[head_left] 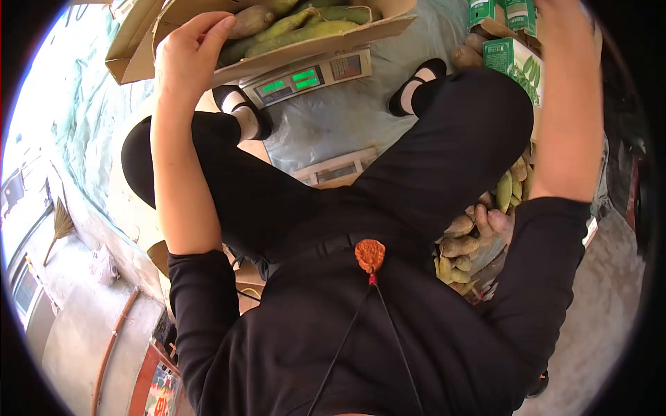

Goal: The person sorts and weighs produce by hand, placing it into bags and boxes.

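Note:
At the upper left, my left hand [191,52] is closed at the corner of an open cardboard box [333,50], thumb and forefinger close together on its edge. Its fingertips are beside a brownish tuber [251,22] in the box. Long yellow-green vegetables [302,35] lie next to that tuber. Under the box is a digital scale [350,67] with lit green displays. My right hand [555,5] reaches to the top right edge of the view, near green-and-white printed cartons [512,66]; its fingers are cut off or blurred.
Brown tubers [461,246] and yellow-green vegetables [505,191] are heaped beside my right thigh. More tubers [466,55] lie by the cartons. Clear plastic sheeting [326,125] covers the floor between my feet, near a small wooden frame [336,168]. A broom [61,223] stands far left.

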`<state>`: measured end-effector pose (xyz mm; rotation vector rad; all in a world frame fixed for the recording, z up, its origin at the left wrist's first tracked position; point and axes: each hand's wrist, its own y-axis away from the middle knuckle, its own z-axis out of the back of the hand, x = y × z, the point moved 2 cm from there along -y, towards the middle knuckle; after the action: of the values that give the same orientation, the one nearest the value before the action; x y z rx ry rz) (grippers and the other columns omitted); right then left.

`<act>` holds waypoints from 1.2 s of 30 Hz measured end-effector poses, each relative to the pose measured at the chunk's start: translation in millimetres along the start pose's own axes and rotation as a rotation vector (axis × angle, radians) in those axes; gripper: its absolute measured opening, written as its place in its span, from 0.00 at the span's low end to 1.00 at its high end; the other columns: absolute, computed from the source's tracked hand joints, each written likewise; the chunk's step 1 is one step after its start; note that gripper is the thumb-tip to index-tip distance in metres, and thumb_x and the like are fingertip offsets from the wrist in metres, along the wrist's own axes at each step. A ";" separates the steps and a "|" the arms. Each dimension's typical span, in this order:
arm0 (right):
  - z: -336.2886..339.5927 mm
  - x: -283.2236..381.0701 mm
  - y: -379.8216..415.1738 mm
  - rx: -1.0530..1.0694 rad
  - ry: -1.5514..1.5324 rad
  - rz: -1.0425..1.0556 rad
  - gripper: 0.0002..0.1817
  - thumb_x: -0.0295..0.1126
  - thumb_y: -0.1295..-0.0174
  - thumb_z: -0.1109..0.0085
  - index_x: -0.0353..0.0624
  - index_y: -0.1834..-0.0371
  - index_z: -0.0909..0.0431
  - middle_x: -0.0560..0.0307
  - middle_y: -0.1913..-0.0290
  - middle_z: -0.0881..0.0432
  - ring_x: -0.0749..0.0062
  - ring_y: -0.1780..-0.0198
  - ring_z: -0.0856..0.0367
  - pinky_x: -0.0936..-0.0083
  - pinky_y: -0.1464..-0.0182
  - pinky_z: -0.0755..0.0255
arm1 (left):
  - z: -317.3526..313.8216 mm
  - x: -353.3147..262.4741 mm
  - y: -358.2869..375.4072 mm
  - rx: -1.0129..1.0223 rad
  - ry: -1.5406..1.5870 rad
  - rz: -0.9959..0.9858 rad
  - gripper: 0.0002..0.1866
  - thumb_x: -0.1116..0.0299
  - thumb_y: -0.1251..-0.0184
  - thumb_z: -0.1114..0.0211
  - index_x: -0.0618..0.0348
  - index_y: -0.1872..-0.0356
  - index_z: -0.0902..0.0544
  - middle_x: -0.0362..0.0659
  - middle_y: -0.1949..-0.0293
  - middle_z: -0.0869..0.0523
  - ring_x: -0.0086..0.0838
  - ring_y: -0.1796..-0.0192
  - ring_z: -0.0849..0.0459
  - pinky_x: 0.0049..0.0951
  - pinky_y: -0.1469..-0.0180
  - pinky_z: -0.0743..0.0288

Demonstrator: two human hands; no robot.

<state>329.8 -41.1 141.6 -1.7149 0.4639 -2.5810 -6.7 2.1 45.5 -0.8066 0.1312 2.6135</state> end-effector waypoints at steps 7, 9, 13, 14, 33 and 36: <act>48.2 50.4 87.5 -0.238 0.021 0.028 0.20 0.42 0.31 0.52 0.42 0.78 0.28 0.70 0.87 0.39 0.88 0.86 0.40 0.90 0.82 0.45 | -12.4 17.1 -6.8 -0.025 0.091 -0.007 0.14 0.56 0.38 0.38 0.51 0.58 0.14 0.39 0.70 0.14 0.22 0.66 0.17 0.22 0.57 0.27; 74.6 54.2 122.8 -0.307 0.060 0.004 0.20 0.42 0.30 0.53 0.42 0.78 0.28 0.70 0.87 0.39 0.88 0.86 0.40 0.90 0.81 0.45 | -11.0 15.8 -7.0 0.010 0.103 0.001 0.14 0.59 0.35 0.39 0.56 0.55 0.16 0.38 0.67 0.13 0.19 0.62 0.17 0.19 0.56 0.27; 107.5 55.4 193.6 -0.422 0.157 -0.179 0.20 0.42 0.30 0.54 0.42 0.77 0.29 0.69 0.86 0.36 0.87 0.85 0.39 0.90 0.81 0.44 | -11.7 11.5 -5.2 0.032 0.076 0.029 0.15 0.61 0.33 0.40 0.60 0.54 0.16 0.42 0.65 0.13 0.20 0.60 0.17 0.20 0.54 0.28; 109.6 49.9 209.7 -0.429 0.213 -0.323 0.19 0.41 0.30 0.53 0.41 0.77 0.29 0.67 0.86 0.33 0.87 0.85 0.37 0.89 0.80 0.42 | -11.5 6.3 -2.8 0.032 0.066 0.037 0.15 0.60 0.33 0.41 0.61 0.55 0.17 0.42 0.65 0.13 0.21 0.60 0.17 0.21 0.53 0.28; 66.1 -179.4 486.6 -0.591 0.789 -0.810 0.15 0.35 0.38 0.52 0.36 0.77 0.24 0.46 0.81 0.23 0.56 0.79 0.25 0.62 0.70 0.28 | -17.2 5.9 -2.1 0.019 0.117 0.005 0.12 0.68 0.32 0.41 0.65 0.56 0.17 0.43 0.65 0.14 0.22 0.59 0.17 0.20 0.55 0.26; 16.1 -215.7 545.7 -0.231 0.838 -0.987 0.12 0.31 0.42 0.52 0.39 0.78 0.22 0.47 0.79 0.21 0.56 0.76 0.20 0.61 0.70 0.27 | -19.1 -5.9 -0.2 0.020 0.184 -0.038 0.10 0.71 0.32 0.42 0.65 0.56 0.17 0.43 0.63 0.15 0.23 0.57 0.17 0.20 0.53 0.26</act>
<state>346.1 -530.3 -182.4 -0.8658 -0.2092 -4.0715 7.8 -3.7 33.0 -1.0308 0.1913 2.4955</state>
